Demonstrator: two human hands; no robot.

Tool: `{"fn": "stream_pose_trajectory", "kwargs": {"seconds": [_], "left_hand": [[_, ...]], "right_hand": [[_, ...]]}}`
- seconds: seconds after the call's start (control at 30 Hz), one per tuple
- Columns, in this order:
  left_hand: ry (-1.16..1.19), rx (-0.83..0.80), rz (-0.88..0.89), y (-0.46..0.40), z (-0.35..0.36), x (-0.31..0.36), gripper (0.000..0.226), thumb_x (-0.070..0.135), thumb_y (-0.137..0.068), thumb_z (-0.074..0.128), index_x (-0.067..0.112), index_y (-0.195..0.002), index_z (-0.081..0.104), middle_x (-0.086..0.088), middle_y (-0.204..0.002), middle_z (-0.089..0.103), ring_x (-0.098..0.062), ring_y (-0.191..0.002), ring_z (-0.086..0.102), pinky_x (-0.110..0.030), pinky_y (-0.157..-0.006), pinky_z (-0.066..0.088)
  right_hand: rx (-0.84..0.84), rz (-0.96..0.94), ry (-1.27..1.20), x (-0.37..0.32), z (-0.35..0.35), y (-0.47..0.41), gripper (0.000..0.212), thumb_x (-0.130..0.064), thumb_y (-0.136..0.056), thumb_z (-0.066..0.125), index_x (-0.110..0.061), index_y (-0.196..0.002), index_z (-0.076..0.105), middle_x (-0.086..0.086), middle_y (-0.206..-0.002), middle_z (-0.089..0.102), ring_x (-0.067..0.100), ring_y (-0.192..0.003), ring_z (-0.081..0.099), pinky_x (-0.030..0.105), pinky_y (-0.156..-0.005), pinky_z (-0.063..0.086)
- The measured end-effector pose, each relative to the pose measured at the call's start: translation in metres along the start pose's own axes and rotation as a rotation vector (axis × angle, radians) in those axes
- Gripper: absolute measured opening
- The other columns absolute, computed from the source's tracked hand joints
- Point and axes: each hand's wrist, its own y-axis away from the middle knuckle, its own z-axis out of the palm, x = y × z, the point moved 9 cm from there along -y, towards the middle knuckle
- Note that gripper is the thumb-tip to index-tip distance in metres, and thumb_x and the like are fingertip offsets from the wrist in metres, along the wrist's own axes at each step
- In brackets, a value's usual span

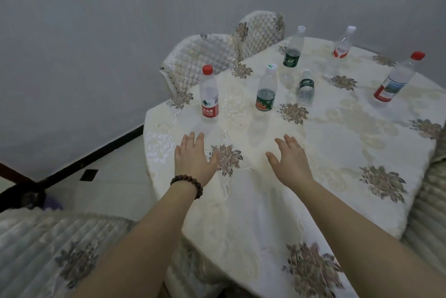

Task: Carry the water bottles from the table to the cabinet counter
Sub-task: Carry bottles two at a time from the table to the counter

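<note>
On the near table edge: left hand (194,153) and right hand (290,156) are hovering spread and empty, short of the bottles.
Bottles: six are standing upright, well apart on the table (277,201); red-label bottle (209,96) and green-label bottle (266,92) are nearest.
Tipping risk: a fast grab is likely knocking a tall, light bottle over.
Cloth risk: fingers are perhaps snagging the tablecloth (253,237).
Hidden: cabinet counter is lying out of view; water levels are hard to read.

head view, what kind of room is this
Probably a home dining room: a table under an embroidered floral cloth, quilted chair covers tucked against it, and a plain wall with tiled floor.
</note>
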Motion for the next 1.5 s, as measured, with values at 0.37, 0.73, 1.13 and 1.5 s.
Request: {"fn": "stream_pose_trajectory", "kwargs": {"seconds": [0.37, 0.73, 1.13, 1.5], "left_hand": [[0.636, 0.025, -0.164, -0.151, 0.014, -0.017, 0.101, 0.039, -0.079, 0.075, 0.016, -0.153, 0.010, -0.006, -0.158, 0.018, -0.021, -0.144, 0.019, -0.035, -0.112, 0.024], [0.769, 0.023, -0.150, -0.224, 0.042, -0.011, 0.100, 0.027, -0.071, 0.083, 0.024, -0.149, 0.020, -0.004, -0.150, 0.034, -0.023, -0.135, 0.036, -0.042, -0.110, 0.034], [0.761, 0.131, -0.050, -0.222, 0.031, 0.021, 0.068, 0.032, -0.070, 0.083, 0.026, -0.126, 0.045, 0.005, -0.121, 0.055, -0.015, -0.111, 0.054, -0.031, -0.089, 0.049], [0.747, 0.139, -0.064, -0.190, 0.034, 0.033, 0.071, 0.027, -0.071, 0.083, 0.023, -0.131, 0.043, 0.008, -0.123, 0.052, -0.011, -0.111, 0.052, -0.024, -0.089, 0.047]], "right_hand": [[-0.002, 0.114, -0.019, -0.006, 0.013, -0.098, 0.057, -0.041, -0.097, 0.044, -0.014, -0.146, 0.032, 0.009, -0.159, 0.018, 0.024, -0.148, 0.008, 0.042, -0.120, 0.011], [0.009, 0.110, -0.060, 0.005, 0.013, -0.142, 0.059, -0.039, -0.095, 0.049, -0.012, -0.145, 0.033, 0.010, -0.158, 0.020, 0.024, -0.147, 0.011, 0.039, -0.119, 0.014], [0.146, 0.178, -0.538, 0.016, -0.014, -0.200, 0.123, -0.051, -0.065, 0.081, -0.020, -0.152, 0.001, 0.002, -0.160, 0.011, 0.019, -0.146, 0.015, 0.043, -0.118, 0.021], [0.142, 0.170, -0.727, 0.015, 0.003, -0.227, 0.085, -0.031, -0.074, 0.078, -0.025, -0.144, 0.029, 0.004, -0.130, 0.055, 0.024, -0.117, 0.053, 0.027, -0.086, 0.040]]}}
